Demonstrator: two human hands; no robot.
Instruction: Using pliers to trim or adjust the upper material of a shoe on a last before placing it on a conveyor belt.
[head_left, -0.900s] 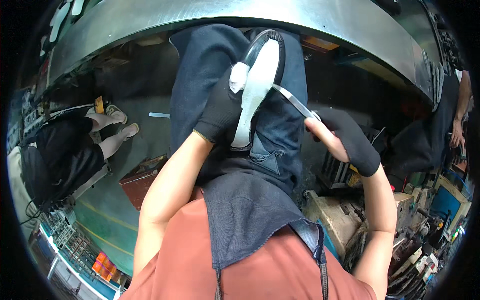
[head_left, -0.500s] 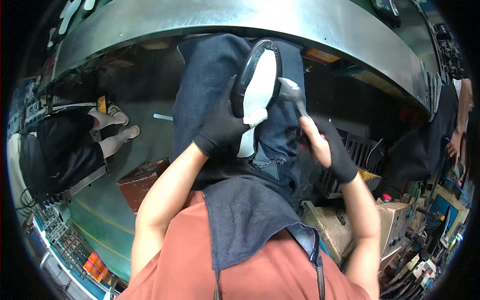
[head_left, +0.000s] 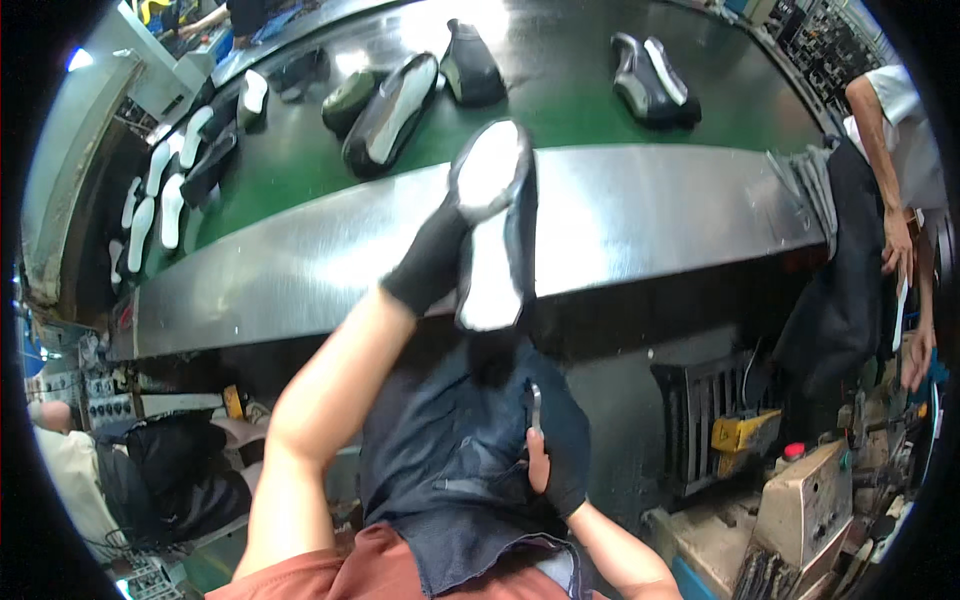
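— Shoe (head_left: 495, 235), black upper with a white sole facing up, sits in the gloved left hand (head_left: 435, 262), which is closed around its near-left side. It hangs over the steel rim (head_left: 640, 215) of the green conveyor (head_left: 300, 150), not resting on it.

— And beyond it?

— More shoes and soles lie on the belt, far left and far right, well apart from the held one. A co-worker's arm (head_left: 885, 150) stands at the far right.

— The other hand?

— The right hand (head_left: 555, 450), also gloved, is low over the dark apron (head_left: 440, 470), curled around a thin metal tool (head_left: 536, 405) that points up.

— What might go wrong?

— I'd judge the one-sided grip the weak spot: the shoe could tip off the fingers and fall short of the belt. The tool's tip, close to the apron, could snag the cloth.
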